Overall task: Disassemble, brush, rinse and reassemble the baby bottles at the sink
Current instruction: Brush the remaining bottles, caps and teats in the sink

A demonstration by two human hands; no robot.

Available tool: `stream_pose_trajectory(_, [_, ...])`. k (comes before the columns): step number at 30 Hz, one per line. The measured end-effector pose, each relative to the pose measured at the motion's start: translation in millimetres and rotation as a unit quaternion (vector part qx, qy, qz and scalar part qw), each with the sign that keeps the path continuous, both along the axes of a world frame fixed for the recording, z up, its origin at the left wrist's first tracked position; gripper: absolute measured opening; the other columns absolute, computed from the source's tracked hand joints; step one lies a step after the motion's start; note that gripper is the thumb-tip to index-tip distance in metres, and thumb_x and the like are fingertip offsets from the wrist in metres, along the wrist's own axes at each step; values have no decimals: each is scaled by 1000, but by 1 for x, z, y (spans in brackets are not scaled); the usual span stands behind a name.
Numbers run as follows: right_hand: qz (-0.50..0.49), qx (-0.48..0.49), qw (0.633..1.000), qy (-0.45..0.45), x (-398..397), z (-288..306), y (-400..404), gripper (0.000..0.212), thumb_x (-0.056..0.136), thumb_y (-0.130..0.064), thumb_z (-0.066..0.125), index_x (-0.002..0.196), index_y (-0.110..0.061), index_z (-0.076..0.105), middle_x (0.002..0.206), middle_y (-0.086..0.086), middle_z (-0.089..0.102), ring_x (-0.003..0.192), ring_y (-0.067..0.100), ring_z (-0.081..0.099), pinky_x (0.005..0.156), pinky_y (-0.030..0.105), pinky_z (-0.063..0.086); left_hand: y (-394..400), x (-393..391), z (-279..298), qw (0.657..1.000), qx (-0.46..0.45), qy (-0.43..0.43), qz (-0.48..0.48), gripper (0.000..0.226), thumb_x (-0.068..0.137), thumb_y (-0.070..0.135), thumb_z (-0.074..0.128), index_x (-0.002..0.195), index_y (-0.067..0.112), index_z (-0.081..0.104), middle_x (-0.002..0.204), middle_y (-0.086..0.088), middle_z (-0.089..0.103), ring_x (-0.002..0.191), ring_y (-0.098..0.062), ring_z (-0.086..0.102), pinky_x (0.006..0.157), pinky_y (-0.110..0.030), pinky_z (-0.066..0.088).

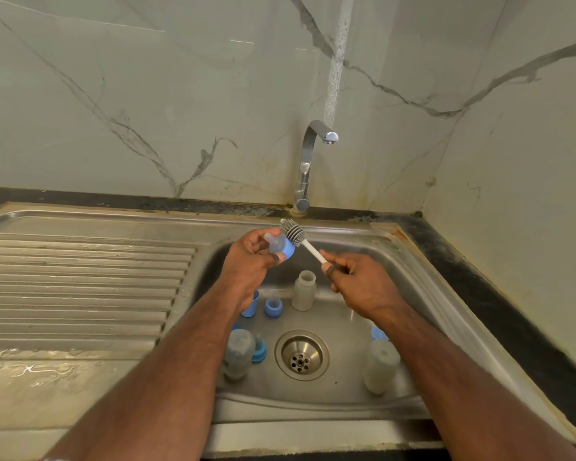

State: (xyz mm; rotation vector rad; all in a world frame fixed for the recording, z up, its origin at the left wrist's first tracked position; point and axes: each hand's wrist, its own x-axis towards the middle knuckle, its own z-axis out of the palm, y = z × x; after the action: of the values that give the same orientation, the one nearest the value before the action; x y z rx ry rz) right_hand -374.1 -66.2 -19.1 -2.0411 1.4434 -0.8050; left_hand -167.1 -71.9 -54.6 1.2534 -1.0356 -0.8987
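My left hand (251, 261) grips a clear teat in its blue screw ring (281, 246) above the sink basin (423, 281). My right hand (356, 281) holds the white handle of a grey silicone bottle brush (293, 232), whose head lies against the ring. Down in the basin, one open bottle (304, 290) stands upright, a second bottle (236, 354) sits at the left and a third (379, 364) at the right. A blue cap (251, 304), a blue ring with a teat (273, 307) and another blue ring (259, 351) lie near them. A further blue part (378, 333) peeks out behind my right forearm.
The chrome tap (308, 161) stands behind the basin with no water running from it. The drain (301, 356) is in the basin's middle. A ribbed steel draining board (80, 287) stretches to the left. Marble wall tiles close off the back and right.
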Motion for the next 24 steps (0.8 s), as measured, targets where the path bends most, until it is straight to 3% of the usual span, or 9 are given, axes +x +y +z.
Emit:
stream_pose_trajectory(2, [6,-4,1000,9,3,1,2,38,102,-31,54,140,-29,56,93,-17,59,77,1,56,74,18,42,-1,0,-2,1000,2,7,12,45,86,-4,73,112,32,68,118,1,73,114,-14,67,95,-26,54])
stream_pose_trajectory(7, [21,-9,999,31,7,4,7,38,102,-31,54,140,-30,56,103,-14,67,76,3,57,73,16,44,-3,2,-5,998,-2,9,57,38,81,9,83,112,26,69,114,-1,74,111,-18,68,101,-37,55])
stream_pose_trajectory(11, [31,-45,995,84,14,6,14,38,103,-35,52,141,-36,54,104,-12,69,67,4,54,60,15,39,-1,0,-2,998,-10,-39,46,38,75,15,89,110,19,74,99,4,78,101,-14,71,94,-36,57])
stream_pose_trajectory(14, [-6,-70,991,115,14,10,11,39,104,-37,48,143,-37,52,95,-11,65,65,4,52,60,18,39,0,-3,-1,997,-11,-60,51,38,80,9,84,113,19,70,103,6,76,102,-12,70,91,-27,56])
stream_pose_trajectory(17, [-9,-69,993,95,13,12,11,39,104,-38,48,143,-37,52,82,-14,57,64,2,49,59,17,37,0,-3,1,997,-7,-55,53,54,79,4,84,125,21,62,110,8,71,101,-4,67,81,-14,51])
stream_pose_trajectory(21, [-2,-58,992,112,11,10,9,39,104,-38,49,142,-36,54,87,-13,62,63,4,51,57,16,37,0,-1,2,997,-6,-40,58,60,76,5,87,127,21,60,113,5,73,104,-8,69,91,-24,54])
stream_pose_trajectory(24, [-23,-58,993,98,9,11,6,39,104,-38,48,142,-35,54,79,-13,55,65,3,48,61,19,37,-1,-1,1,997,-7,-46,65,58,78,4,83,128,24,60,116,7,71,109,-10,67,95,-29,55])
